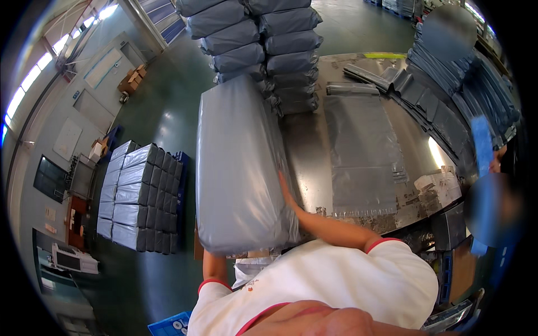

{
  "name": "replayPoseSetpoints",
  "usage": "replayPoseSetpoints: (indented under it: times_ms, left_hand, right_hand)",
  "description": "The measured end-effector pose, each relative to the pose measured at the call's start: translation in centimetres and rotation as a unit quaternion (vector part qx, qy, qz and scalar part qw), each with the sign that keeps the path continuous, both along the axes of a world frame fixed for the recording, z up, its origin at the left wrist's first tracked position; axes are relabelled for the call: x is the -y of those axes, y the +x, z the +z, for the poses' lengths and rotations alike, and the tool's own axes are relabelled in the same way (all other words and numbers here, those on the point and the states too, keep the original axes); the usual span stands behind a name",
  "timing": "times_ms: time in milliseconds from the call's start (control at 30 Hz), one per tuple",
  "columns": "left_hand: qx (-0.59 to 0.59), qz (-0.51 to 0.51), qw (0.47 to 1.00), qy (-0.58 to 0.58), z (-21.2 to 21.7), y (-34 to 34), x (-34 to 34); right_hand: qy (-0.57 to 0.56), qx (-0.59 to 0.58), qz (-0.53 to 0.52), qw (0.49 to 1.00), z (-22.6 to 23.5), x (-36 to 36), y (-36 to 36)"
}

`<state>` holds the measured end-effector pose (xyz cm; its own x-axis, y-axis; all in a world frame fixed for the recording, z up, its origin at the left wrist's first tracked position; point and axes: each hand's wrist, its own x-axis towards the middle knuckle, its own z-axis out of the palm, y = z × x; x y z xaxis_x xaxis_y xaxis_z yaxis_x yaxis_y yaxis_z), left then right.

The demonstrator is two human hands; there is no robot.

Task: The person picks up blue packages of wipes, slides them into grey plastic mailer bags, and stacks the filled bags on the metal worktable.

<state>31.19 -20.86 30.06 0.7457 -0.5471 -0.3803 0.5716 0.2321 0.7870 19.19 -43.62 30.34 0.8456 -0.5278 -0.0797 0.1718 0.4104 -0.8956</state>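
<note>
Mid-frame, the big grey bagged parcel (238, 168) rests lengthwise against my chest. My right hand (286, 193) presses flat on its right side to steady it; my left hand is hidden beneath, grip unknowable. Stacked parcels (263, 45) stand above.

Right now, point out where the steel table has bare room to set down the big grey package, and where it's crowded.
Bare steel shows on the table between the held grey package and the flat empty grey bag. The far end is crowded by the stack of filled packages, the right side by overlapping flat bags, and the near right corner by paper scraps.
</note>
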Motion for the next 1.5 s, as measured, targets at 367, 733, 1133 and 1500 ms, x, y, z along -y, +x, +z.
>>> replayPoseSetpoints:
  times_ms: [367, 733, 1133, 1500]
  left_hand:
    - [0.03, 0.029, 0.999, 0.012, -1.8, 7.8, 4.7]
    - [0.244, -0.277, 0.852, 0.37, -25.8, -1.8, -5.1]
    - [0.402, -0.256, 0.821, 0.314, -18.8, -20.9, 27.7]
    - [0.355, -0.177, 0.772, 0.496, -17.8, -23.3, 36.3]
  right_hand:
    - [-0.125, -0.079, 0.083, 0.986, 3.3, 7.0, 1.2]
    - [0.064, -0.192, -0.204, 0.958, -20.8, 12.7, -25.0]
    - [0.04, -0.268, -0.283, 0.92, -20.0, 35.5, -29.9]
    - [0.098, -0.206, -0.257, 0.939, -21.4, 58.1, -16.6]
